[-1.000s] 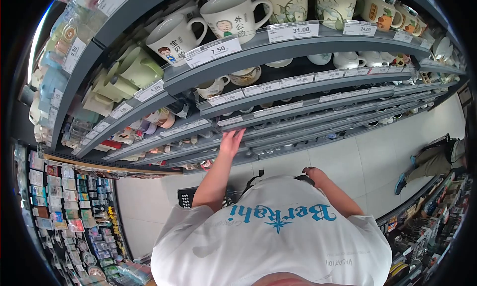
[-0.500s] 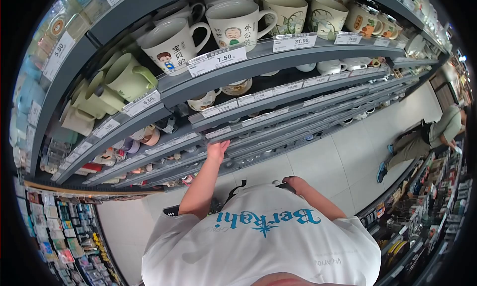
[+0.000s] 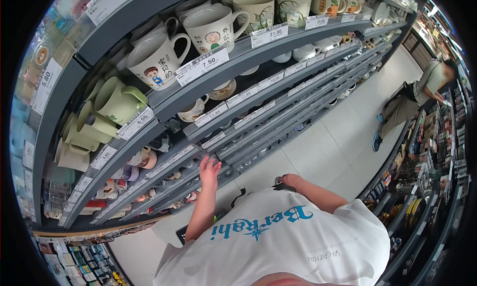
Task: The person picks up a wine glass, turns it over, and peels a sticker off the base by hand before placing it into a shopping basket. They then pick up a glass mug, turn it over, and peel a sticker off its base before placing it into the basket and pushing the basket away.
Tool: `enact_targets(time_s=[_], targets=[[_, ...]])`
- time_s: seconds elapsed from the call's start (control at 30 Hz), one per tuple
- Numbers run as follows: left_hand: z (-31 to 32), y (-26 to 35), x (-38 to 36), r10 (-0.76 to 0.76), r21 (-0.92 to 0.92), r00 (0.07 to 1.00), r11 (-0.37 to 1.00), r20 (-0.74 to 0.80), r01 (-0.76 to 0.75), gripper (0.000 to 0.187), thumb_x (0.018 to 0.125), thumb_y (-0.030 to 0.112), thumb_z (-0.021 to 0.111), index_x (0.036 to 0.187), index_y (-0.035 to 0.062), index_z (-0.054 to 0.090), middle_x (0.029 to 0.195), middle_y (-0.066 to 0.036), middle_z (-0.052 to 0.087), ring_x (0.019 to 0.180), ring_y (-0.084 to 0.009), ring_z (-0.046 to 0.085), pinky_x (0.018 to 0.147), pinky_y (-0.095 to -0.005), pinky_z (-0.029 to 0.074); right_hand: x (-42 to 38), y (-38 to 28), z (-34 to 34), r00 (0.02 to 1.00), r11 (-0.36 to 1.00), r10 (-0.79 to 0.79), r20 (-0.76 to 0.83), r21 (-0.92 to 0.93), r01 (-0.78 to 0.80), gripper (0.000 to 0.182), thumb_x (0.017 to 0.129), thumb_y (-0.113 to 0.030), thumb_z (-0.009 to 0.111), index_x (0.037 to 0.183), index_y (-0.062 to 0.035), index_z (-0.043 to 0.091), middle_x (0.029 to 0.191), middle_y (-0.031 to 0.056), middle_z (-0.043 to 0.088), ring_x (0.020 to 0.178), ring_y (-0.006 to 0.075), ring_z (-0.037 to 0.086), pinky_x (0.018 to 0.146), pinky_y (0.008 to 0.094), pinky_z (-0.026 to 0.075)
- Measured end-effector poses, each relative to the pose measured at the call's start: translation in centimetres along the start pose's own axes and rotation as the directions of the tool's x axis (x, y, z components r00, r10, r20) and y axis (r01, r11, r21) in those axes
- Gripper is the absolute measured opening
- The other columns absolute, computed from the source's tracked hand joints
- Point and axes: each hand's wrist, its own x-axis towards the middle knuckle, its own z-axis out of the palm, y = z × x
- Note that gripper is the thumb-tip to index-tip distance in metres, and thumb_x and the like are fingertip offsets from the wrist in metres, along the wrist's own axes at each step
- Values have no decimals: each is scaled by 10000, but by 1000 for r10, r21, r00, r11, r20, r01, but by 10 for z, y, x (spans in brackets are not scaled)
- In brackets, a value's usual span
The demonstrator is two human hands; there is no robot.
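My left hand [image 3: 209, 167] reaches up with its fingers spread and nothing in it. It is at the front rail of a low grey shelf [image 3: 171, 161] that holds small cups and bowls. My right hand [image 3: 290, 180] is low in front of my white shirt, curled around a black handle [image 3: 279, 186]. Part of a black basket [image 3: 182, 233] shows beside my left arm. Above are white cartoon mugs [image 3: 158, 57] with a 7.50 price tag [image 3: 201, 66].
Grey shelving with mugs, green jugs [image 3: 117, 99] and teapots runs along the left and top. Another person [image 3: 412, 99] stands bent over in the tiled aisle at the right. A rack of small goods [image 3: 427, 186] lines the right side.
My left hand has come down from a higher shelf rail to a lower one. The view has swung, and the other person now appears further up the aisle.
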Motion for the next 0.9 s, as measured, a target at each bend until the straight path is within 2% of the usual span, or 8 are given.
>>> enact_targets(time_s=[0.1,0.2,0.43,0.6,0.73,0.8,0.83,0.9], targets=[[-19,-9,-15,5,49,999,999,38,-7,350,942,81,559,1282,69,481,1022,-72,612,799,-161,621,658,-271,478,-10,-7,-7,999,1000,7,32,-13,-7,307,857,-295,564,1075,-94,646,989,169,681,962,337,650,813,427,518],[-29,-21,-28,1,121,996,993,94,-13,308,936,110,590,1234,79,519,920,-28,601,758,-124,578,662,-258,451,-19,-2,-8,1000,999,15,-13,33,-15,295,852,-293,579,1058,-98,656,970,168,682,946,338,652,813,428,516],[-16,-44,-48,-20,145,990,989,137,-1,289,920,84,605,1202,83,541,859,-2,589,741,-101,554,639,-234,435,-11,25,-50,984,999,11,-178,53,-1,290,838,-279,634,1025,-58,656,888,150,698,847,335,661,776,419,527],[12,-52,-61,32,146,993,988,111,-48,272,915,71,606,1181,78,548,837,-1,585,709,-91,542,626,-230,431,13,61,-91,956,993,-100,-274,31,113,252,840,-246,636,1000,-52,654,838,152,695,821,329,664,760,412,531],[37,-71,-61,45,166,990,984,132,-67,242,911,103,630,1146,81,577,821,18,591,704,-82,553,631,-226,436,33,91,-132,897,987,18,-442,151,54,221,820,-246,664,905,-42,669,825,161,689,768,334,665,705,408,531],[58,-77,-65,-30,223,991,975,130,0,229,914,114,630,1136,81,585,820,23,592,700,-83,556,633,-224,438,46,110,-147,793,931,131,-595,350,108,218,822,-246,681,885,-38,669,814,165,685,744,328,665,678,393,527],[72,-77,-67,-44,253,991,967,127,11,210,918,122,626,1121,79,596,825,23,594,712,-82,564,638,-227,441,55,123,-151,797,927,128,-590,357,115,218,822,-246,681,885,-38,669,814,165,685,744,328,665,678,393,527],[102,-76,-69,-51,283,990,959,129,13,206,926,114,611,1127,74,588,835,16,590,733,-89,559,658,-232,438,72,139,-165,717,831,288,-635,538,142,211,849,-226,685,905,-26,654,776,135,684,682,269,673,624,349,526]])
